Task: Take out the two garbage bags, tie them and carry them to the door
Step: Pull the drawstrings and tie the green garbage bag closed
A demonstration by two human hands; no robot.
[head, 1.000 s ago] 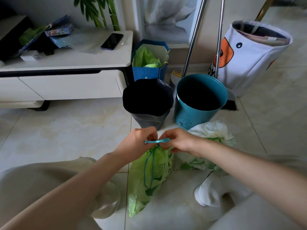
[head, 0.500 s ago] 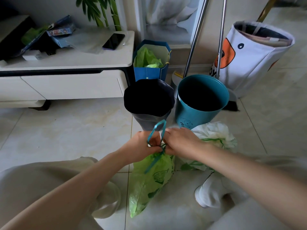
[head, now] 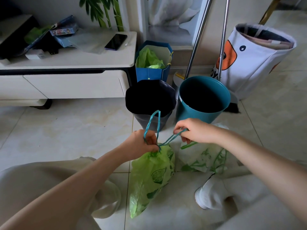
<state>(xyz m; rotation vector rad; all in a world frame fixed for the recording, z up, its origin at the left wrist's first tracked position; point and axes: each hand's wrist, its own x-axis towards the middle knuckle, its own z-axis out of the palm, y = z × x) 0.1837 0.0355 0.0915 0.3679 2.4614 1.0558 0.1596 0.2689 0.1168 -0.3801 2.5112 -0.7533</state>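
Observation:
A green garbage bag (head: 152,176) with printed lemon shapes lies on the tiled floor, its neck gathered. My left hand (head: 142,144) pinches the neck and one loop of its teal drawstring (head: 153,122), which stands up above my fingers. My right hand (head: 195,131) pulls the other drawstring loop off to the right. A white garbage bag (head: 204,159) with green print and a green drawstring lies beside it, under my right forearm. Behind them stand a black bin (head: 150,103) and a teal bin (head: 204,98), both without bags.
A low white cabinet (head: 66,77) with a phone and clutter stands at left. A blue paper bag (head: 153,63) with green plastic sits behind the bins. Two metal poles (head: 197,39) lean on the wall; a white fabric basket (head: 254,58) stands at right. My knees and white shoe (head: 209,195) are near.
My hands, close together at the bag's neck, have moved apart. The right hand pulled one drawstring loop rightward while the left kept the other loop upright, cinching the neck.

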